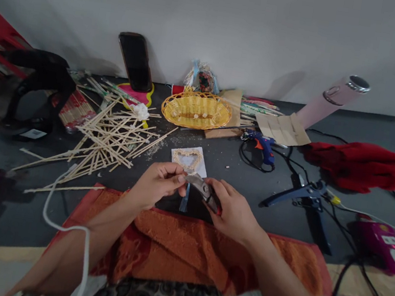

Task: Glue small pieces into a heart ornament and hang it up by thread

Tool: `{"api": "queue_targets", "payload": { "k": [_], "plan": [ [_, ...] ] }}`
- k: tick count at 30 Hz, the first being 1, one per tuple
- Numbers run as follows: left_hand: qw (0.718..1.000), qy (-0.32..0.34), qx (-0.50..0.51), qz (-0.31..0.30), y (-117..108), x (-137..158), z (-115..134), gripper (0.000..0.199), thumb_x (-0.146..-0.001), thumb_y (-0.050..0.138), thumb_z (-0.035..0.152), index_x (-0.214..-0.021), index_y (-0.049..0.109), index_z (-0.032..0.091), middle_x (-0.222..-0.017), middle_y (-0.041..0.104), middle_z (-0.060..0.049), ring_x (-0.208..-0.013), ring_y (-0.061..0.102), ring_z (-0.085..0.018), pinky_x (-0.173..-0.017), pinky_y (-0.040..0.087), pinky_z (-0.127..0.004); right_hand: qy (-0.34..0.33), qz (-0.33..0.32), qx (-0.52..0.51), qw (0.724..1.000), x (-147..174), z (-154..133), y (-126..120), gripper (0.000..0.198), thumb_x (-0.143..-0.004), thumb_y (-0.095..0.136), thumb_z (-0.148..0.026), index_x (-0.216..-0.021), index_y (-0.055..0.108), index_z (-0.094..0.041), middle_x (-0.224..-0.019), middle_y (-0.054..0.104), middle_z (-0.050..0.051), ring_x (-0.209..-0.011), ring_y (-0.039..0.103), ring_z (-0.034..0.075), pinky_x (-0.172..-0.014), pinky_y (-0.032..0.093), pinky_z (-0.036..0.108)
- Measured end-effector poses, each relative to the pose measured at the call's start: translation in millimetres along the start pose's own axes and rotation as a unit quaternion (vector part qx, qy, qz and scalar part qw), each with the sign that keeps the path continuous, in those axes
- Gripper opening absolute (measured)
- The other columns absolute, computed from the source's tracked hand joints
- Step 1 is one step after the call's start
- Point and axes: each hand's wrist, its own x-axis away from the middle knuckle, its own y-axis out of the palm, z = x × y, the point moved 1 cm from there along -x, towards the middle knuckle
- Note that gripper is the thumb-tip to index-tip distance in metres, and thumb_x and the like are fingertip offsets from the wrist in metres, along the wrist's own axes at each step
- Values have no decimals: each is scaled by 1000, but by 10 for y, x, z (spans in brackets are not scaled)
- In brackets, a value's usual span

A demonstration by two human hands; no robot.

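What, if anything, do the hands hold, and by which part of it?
The right hand holds the pliers by the handles. The left hand pinches near their tip; what it holds, if anything, cannot be told.

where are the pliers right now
In the head view, the pliers are just below and right of centre, held in the right hand, near the left hand.

In my right hand (236, 212) I hold red-handled metal pliers (205, 189), tips slanting toward my left hand (160, 182); just beyond, a beige heart outline (198, 159) lies on a white card (202, 168).
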Motion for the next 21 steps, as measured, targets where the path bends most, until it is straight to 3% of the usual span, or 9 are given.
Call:
{"api": "queue_targets", "payload": {
  "k": [4, 10, 13, 21],
  "plan": [
    [998, -27, 24, -59, -34, 6, 19, 38, -79, 71, 45, -69, 55, 12, -58, 63, -3, -40, 28, -1, -41, 15, -18, -38, 12, -16, 999, -8, 4, -28, 59, -74, 57, -10, -131, 44, -20, -122, 58, 12, -114, 55, 27, -99, 46, 41],
    [998, -51, 22, -37, -16, -9, 6, 38, -75, 74, 45, -69, 54, 13, -54, 60, -1, -38, 26, -1, -39, 13, -18, 3, 12, -5, 1000, 10, -21, 21, 56, -70, 54, -8, -124, 47, -20, -107, 61, 10, -99, 60, 25, -87, 51, 37],
    [998, -46, 24, -24, -19, -13, 9, 36, -76, 73, 43, -69, 54, 13, -54, 60, 0, -38, 28, -1, -39, 13, -17, 4, 10, 13, 1000, -4, -13, 27, 52, -72, 54, -8, -123, 47, -19, -109, 61, 11, -102, 59, 25, -90, 50, 38],
    [996, -35, 10, -83, -43, 25, 31, 37, -83, 67, 47, -75, 60, 11, -57, 61, -2, -39, 29, -2, -39, 15, -18, -43, 9, -8, 999, -11, 17, -11, 60, -72, 58, -9, -129, 44, -18, -122, 58, 13, -112, 55, 27, -99, 47, 42]
  ]
}}
